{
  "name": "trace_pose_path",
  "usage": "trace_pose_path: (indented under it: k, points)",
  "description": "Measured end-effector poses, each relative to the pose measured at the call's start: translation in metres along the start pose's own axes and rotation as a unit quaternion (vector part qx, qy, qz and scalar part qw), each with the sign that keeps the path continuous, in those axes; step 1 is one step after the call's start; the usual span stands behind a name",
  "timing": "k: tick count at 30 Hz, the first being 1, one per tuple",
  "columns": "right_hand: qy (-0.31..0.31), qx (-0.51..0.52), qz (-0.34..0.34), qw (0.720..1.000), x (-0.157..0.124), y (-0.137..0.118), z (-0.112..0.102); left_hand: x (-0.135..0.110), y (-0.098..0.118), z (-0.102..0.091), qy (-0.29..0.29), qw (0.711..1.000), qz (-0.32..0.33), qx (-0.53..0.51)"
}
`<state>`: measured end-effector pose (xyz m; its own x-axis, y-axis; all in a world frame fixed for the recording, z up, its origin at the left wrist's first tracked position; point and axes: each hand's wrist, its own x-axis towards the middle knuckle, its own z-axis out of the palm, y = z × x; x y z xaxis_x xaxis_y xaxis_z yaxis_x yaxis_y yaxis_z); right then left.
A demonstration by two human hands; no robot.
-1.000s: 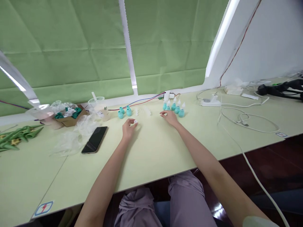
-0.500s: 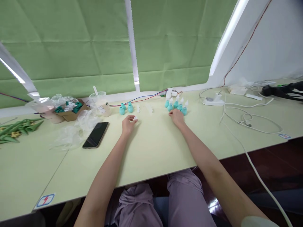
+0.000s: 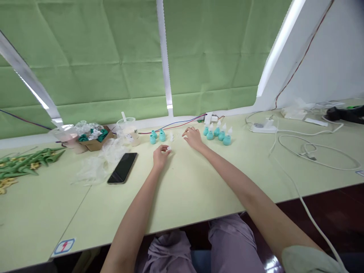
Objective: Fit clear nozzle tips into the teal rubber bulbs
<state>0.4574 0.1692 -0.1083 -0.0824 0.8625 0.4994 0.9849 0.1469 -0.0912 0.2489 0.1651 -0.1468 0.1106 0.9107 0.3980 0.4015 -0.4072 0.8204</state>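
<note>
Between the thumb and fingers of my left hand (image 3: 160,156) is a small round white piece (image 3: 169,148). My right hand (image 3: 193,138) reaches over the table with its fingers apart, near some small clear pieces (image 3: 178,135) that are hard to make out. Right of that hand stands a group of several small turquoise pots (image 3: 217,132), most of them with white pointed tips (image 3: 230,131). Beyond my left hand are three more turquoise pots (image 3: 162,135) without tips. Beside these lie small white pieces (image 3: 171,137).
To the left lie a black phone (image 3: 123,168), a crumpled plastic bag (image 3: 98,163) and a cardboard box (image 3: 95,145) of scraps. A drink cup (image 3: 132,133) with a straw stands behind. At right, a white power strip (image 3: 264,129) trails cables (image 3: 321,163) over the table (image 3: 196,189).
My right hand has moved left, away from the pots with tips, to the small clear pieces. My left hand still pinches the white piece. The camera view has shifted slightly.
</note>
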Motion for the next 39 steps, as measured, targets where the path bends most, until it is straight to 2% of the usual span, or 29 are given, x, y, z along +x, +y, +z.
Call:
trace_pose_path:
  k: [3, 6, 14, 23, 25, 27, 29, 32, 35, 39]
  points:
    - [-0.06, -0.072, -0.013, 0.996, 0.035, -0.024, 0.016, 0.0, -0.002, 0.0, 0.004, 1.0, -0.005, 0.0]
    - [-0.081, -0.098, 0.016, 0.992, 0.056, -0.03, 0.032, 0.001, -0.005, 0.0, 0.001, 1.0, -0.002, -0.009]
    - [-0.087, -0.092, 0.019, 0.992, 0.067, -0.016, 0.059, 0.003, -0.01, 0.004, 0.002, 1.0, 0.001, -0.02]
    - [-0.049, -0.077, 0.019, 0.996, 0.06, -0.017, 0.058, 0.002, -0.005, 0.001, -0.004, 1.0, -0.005, -0.021]
    - [-0.027, -0.032, 0.017, 0.999, 0.06, -0.021, 0.052, 0.002, -0.006, 0.001, -0.003, 1.0, -0.003, -0.02]
    - [0.002, 0.061, 0.029, 0.998, 0.059, -0.025, 0.042, 0.002, -0.006, 0.001, -0.005, 1.0, -0.002, -0.015]
    - [0.012, 0.199, 0.042, 0.979, 0.052, -0.027, 0.028, 0.002, -0.005, 0.001, -0.011, 1.0, -0.001, -0.01]
    - [-0.014, 0.374, 0.035, 0.927, 0.025, -0.028, 0.008, 0.0, 0.001, 0.002, -0.029, 0.999, 0.014, 0.001]
    - [-0.022, 0.424, 0.054, 0.904, -0.016, -0.025, -0.003, -0.006, 0.011, 0.006, -0.068, 0.996, 0.054, 0.023]
    - [-0.018, 0.422, 0.129, 0.897, -0.059, -0.02, -0.004, -0.019, 0.024, 0.016, -0.118, 0.986, 0.108, 0.054]
